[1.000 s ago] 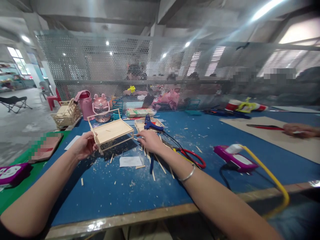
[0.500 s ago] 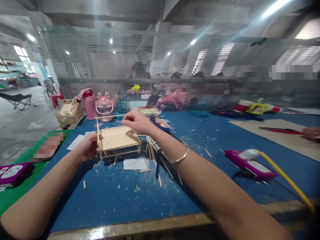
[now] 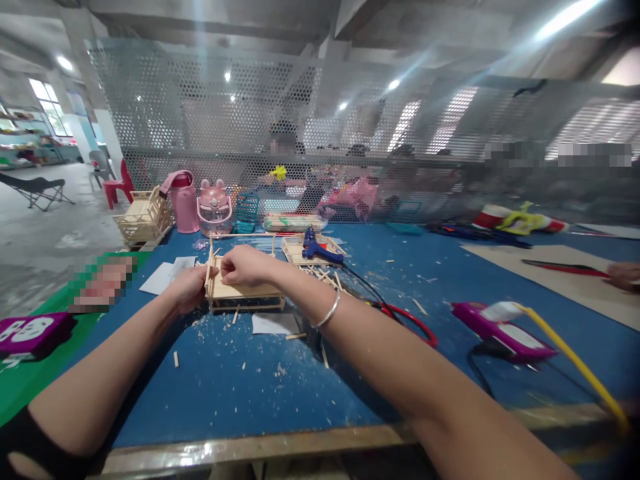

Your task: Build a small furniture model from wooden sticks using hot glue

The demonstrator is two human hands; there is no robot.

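Observation:
A small model bed-like frame of pale wooden sticks (image 3: pixel 250 292) stands on the blue table, with a flat slatted deck, corner posts and a thin bar along the back. My left hand (image 3: pixel 193 287) is closed around its left end, near the corner post. Over the left part of the deck is my right hand (image 3: pixel 246 265), fingers curled and pinched downward; whatever is between the fingertips is hidden. Behind my right forearm, a blue glue gun (image 3: pixel 320 250) rests on a second small stick piece (image 3: pixel 293 251). Loose sticks (image 3: pixel 325 275) lie near it.
White paper (image 3: pixel 274 324) and wood scraps lie before the frame. A purple power strip (image 3: pixel 500 333) with a yellow cable is at right, beside red-handled pliers (image 3: pixel 410 320). Pink bottles (image 3: pixel 185 203) and a stick model (image 3: pixel 143 217) stand back left. Another person's hand (image 3: pixel 623 275) is far right.
My right hand has moved from the back bar down and left onto the deck. My left hand still holds the frame's left end. The glue gun and red-handled pliers are now less covered by my arm.

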